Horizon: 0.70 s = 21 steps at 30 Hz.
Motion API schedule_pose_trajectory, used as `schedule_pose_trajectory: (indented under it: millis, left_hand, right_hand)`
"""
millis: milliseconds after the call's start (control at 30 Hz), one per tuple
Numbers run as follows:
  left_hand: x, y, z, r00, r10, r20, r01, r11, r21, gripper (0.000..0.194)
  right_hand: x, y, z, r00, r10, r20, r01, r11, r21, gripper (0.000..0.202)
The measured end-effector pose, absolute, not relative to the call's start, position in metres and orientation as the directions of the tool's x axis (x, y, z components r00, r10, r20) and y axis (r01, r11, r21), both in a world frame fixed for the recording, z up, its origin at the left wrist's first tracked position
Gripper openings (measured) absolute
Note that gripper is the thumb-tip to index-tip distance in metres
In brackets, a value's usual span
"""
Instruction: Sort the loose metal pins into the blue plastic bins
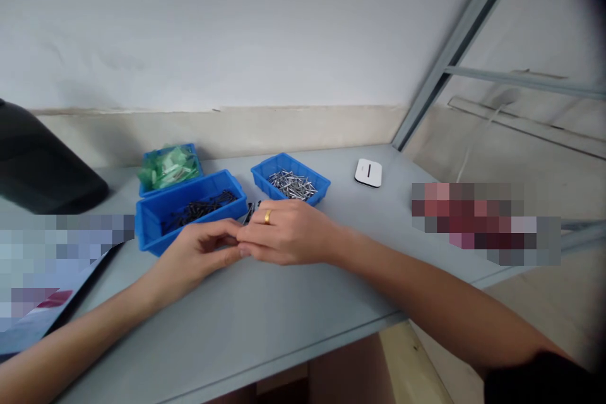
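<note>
My left hand (201,251) and my right hand (288,233) meet fingertip to fingertip just above the grey tabletop. The fingers of both are pinched together, and what lies between them is hidden. A gold ring circles one finger of the right hand. Behind the knuckles, a few small black and silver pieces (249,211) show in part; whether they are held or lie on the table I cannot tell. Near the left hand stands a blue bin (156,222) with dark screw-like pieces (208,207). Beyond the right hand, another blue bin (310,175) holds silver rivet-like pins (290,183).
A third blue bin (193,154) at the back left holds green plastic packaging (170,167). A white device (368,172) lies to the right. At far left are a black object (42,164) and a blurred-out screen or panel. A metal frame post (440,63) rises at the right.
</note>
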<state>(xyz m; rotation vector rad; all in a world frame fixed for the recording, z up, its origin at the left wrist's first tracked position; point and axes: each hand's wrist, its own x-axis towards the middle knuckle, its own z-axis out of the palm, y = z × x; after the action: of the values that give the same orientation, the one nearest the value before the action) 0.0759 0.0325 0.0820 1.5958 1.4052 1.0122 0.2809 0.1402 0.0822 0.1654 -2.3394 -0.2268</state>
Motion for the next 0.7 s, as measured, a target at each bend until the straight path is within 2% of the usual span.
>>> schedule_pose_trajectory:
  millis: [133, 233, 333, 533, 700]
  left_hand:
    - [0.075, 0.034, 0.087, 0.074, 0.996, 0.042, 0.391, -0.067, 0.918, 0.020]
    - [0.073, 0.034, 0.088, 0.063, 0.998, 0.025, 0.386, -0.048, 0.921, 0.024]
    - [0.072, 0.034, 0.088, 0.049, 0.999, 0.022, 0.386, -0.039, 0.922, 0.024]
    - [0.069, 0.034, 0.092, 0.019, 0.998, 0.068, 0.416, -0.070, 0.907, 0.021]
    - [0.071, 0.033, 0.094, 0.044, 0.990, 0.132, 0.463, -0.137, 0.876, 0.019]
  right_hand:
    - [0.285, 0.141, 0.088, -0.819, -0.168, 0.549, -0.108, 0.984, 0.140, 0.039]
    - [0.287, 0.142, 0.088, -0.846, -0.166, 0.507, -0.084, 0.980, 0.181, 0.028]
    - [0.287, 0.143, 0.086, -0.811, -0.159, 0.563, -0.027, 0.972, 0.235, 0.028]
    - [0.288, 0.147, 0.089, -0.710, -0.235, 0.664, 0.002, 0.942, 0.336, 0.028]
    - [0.286, 0.147, 0.090, -0.594, -0.297, 0.748, -0.005, 0.931, 0.366, 0.027]
